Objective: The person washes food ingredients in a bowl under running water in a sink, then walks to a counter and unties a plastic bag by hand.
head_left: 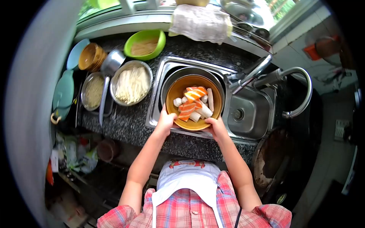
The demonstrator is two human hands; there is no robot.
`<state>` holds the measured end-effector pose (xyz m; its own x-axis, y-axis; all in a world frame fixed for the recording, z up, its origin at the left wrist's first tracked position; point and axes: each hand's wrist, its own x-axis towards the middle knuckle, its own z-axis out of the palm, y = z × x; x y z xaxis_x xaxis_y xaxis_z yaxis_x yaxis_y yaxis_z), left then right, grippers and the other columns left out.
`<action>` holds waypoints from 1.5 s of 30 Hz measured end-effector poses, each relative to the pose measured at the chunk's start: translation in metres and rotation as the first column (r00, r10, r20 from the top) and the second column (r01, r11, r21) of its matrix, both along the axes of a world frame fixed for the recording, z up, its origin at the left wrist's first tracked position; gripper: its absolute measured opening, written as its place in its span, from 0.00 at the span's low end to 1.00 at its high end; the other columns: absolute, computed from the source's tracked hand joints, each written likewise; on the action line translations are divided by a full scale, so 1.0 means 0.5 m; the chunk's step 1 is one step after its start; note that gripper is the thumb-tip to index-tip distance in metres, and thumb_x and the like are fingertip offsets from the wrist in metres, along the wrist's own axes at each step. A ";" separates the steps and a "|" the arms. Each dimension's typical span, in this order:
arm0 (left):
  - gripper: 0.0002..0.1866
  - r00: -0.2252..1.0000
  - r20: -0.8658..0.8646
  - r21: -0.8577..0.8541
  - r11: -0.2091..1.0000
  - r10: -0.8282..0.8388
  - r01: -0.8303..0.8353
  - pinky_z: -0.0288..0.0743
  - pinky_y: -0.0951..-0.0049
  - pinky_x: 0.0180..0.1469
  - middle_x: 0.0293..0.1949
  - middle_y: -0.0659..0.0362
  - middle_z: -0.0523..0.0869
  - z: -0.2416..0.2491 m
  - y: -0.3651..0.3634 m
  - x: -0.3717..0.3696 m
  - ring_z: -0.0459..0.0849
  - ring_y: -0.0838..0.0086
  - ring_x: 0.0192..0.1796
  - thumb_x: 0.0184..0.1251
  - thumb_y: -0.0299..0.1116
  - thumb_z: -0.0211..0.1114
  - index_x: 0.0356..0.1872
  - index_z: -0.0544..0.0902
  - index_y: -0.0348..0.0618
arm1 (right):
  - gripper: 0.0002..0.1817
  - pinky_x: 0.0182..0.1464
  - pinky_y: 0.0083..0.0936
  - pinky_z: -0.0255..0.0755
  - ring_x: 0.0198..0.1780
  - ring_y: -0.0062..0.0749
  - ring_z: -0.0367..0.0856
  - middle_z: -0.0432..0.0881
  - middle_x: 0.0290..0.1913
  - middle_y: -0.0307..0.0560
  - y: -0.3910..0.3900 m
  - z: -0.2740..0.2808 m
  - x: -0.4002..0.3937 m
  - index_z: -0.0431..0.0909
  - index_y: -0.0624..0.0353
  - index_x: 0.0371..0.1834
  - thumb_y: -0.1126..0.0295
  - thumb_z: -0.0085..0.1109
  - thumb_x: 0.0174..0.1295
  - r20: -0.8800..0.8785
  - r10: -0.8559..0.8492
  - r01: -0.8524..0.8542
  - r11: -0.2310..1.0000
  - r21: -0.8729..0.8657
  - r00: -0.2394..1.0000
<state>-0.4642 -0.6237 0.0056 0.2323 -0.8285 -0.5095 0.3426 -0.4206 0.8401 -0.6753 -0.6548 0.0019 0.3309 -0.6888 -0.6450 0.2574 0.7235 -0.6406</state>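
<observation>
Both hands grip a brown bowl [173,99] by its near rim, over the larger basin of a double sink [157,114]. My left hand [166,121] is closed on the bowl's lower left side, thumb on the rim. My right hand [218,127] is closed on the lower right side in the same way. Inside the bowl lie orange-and-white striped pieces [189,109], white balls [177,102] and pale stick-shaped pieces [205,111]. Behind and below it shows the rim of a larger dark metal pot or bowl [166,84] in the basin.
A chrome faucet [251,76] reaches over the sink from the right. Left on the dark counter stand a metal bowl of enoki mushrooms [132,85], a green bowl [159,42], stacked brown bowls [91,57] and a knife [102,100]. A large wok-like pan [266,161] is at lower right.
</observation>
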 end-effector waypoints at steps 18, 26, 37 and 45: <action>0.33 0.983 -0.148 0.325 0.934 -0.105 0.149 0.86 0.56 0.32 0.47 0.44 0.76 -0.134 -0.099 -0.051 0.84 0.53 0.40 0.48 0.16 0.49 0.62 0.59 0.38 | 0.08 0.39 0.39 0.71 0.34 0.47 0.75 0.78 0.28 0.52 -0.183 0.018 -0.077 0.73 0.62 0.25 0.72 0.49 0.59 -0.779 -0.551 -0.611 0.516 -0.600 0.300; 0.31 0.992 -0.067 0.416 0.900 -0.110 0.128 0.85 0.57 0.31 0.45 0.46 0.78 -0.159 -0.103 -0.047 0.84 0.56 0.39 0.49 0.16 0.51 0.60 0.62 0.41 | 0.11 0.40 0.38 0.73 0.36 0.46 0.78 0.81 0.30 0.51 -0.127 0.001 -0.115 0.81 0.61 0.36 0.67 0.52 0.61 -0.869 -0.377 -0.648 0.581 -0.492 0.320; 0.25 -0.045 0.961 0.259 0.827 -0.273 0.499 0.71 0.61 0.44 0.42 0.53 0.77 -0.117 -0.108 -0.120 0.77 0.58 0.44 0.46 0.38 0.72 0.44 0.72 0.39 | 0.10 0.37 0.38 0.74 0.33 0.46 0.81 0.82 0.29 0.52 -0.034 -0.073 -0.056 0.82 0.59 0.29 0.64 0.56 0.57 -0.882 -0.144 -0.611 0.671 -0.420 0.448; 0.25 -0.098 0.891 0.432 0.765 -0.443 0.477 0.78 0.57 0.37 0.38 0.50 0.78 -0.164 -0.133 -0.178 0.82 0.54 0.37 0.47 0.35 0.70 0.46 0.70 0.41 | 0.10 0.36 0.39 0.74 0.33 0.47 0.81 0.82 0.30 0.50 -0.022 -0.081 -0.041 0.81 0.58 0.30 0.63 0.56 0.57 -0.854 -0.100 -0.561 0.714 -0.419 0.511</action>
<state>-0.5532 -0.6904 -0.0764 0.0269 -0.9750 -0.2207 -0.9679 -0.0806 0.2382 -0.6960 -0.6656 -0.0386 0.1355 -0.9718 -0.1928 -0.6919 0.0465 -0.7205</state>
